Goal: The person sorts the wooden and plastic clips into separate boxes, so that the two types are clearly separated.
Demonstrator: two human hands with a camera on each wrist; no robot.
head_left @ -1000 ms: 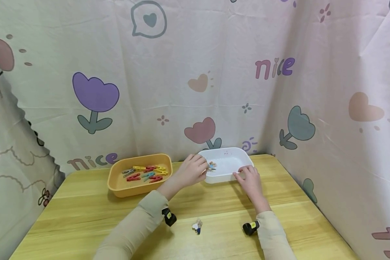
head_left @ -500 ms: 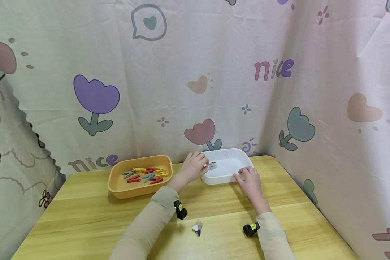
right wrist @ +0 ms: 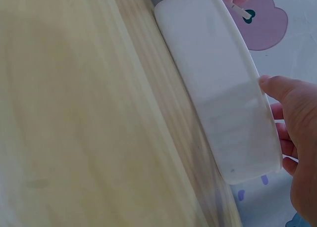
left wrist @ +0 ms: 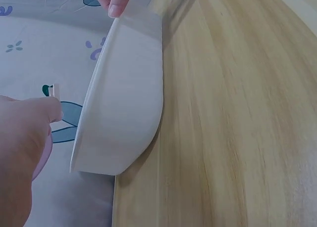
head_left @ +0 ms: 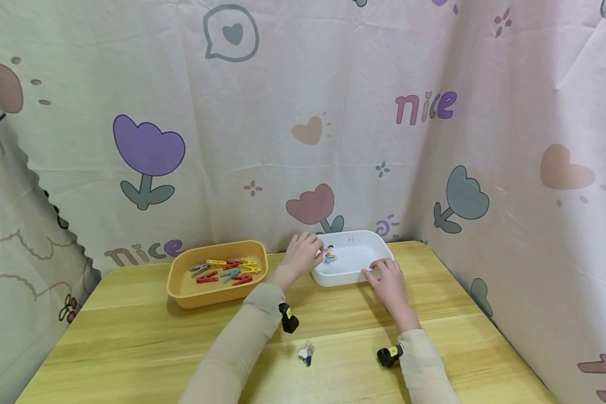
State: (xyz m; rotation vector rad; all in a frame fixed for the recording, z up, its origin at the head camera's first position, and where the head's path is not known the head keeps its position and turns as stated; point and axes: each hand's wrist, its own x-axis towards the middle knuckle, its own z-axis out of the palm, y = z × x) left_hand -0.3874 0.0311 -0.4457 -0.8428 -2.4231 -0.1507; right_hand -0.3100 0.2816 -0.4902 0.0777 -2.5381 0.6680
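My left hand [head_left: 301, 255] is above the left rim of a white plastic tray [head_left: 356, 258]. It pinches a small wooden clothespin [left wrist: 55, 91] with a dark green ornament, which shows in both wrist views. Beneath these fingertips, several mini clothespins [head_left: 329, 258] with light blue and other coloured ornaments lie in the tray's left end. My right hand [head_left: 389, 278] grips the tray's front right rim, thumb on the outer wall and fingers inside, as the right wrist view shows.
To the left stands a yellow tray [head_left: 182, 289] with several red, yellow, blue and grey plastic clothespins. A few mini clothespins [head_left: 307, 354], one with a white heart and one dark blue, lie on the wooden table [head_left: 343, 370] near the front. A patterned curtain [head_left: 262, 140] hangs behind.
My left hand has risen slightly from the tray's left end to above its rim, and its forearm has swung right. More of the mini clothespins now show. My right hand keeps its place.
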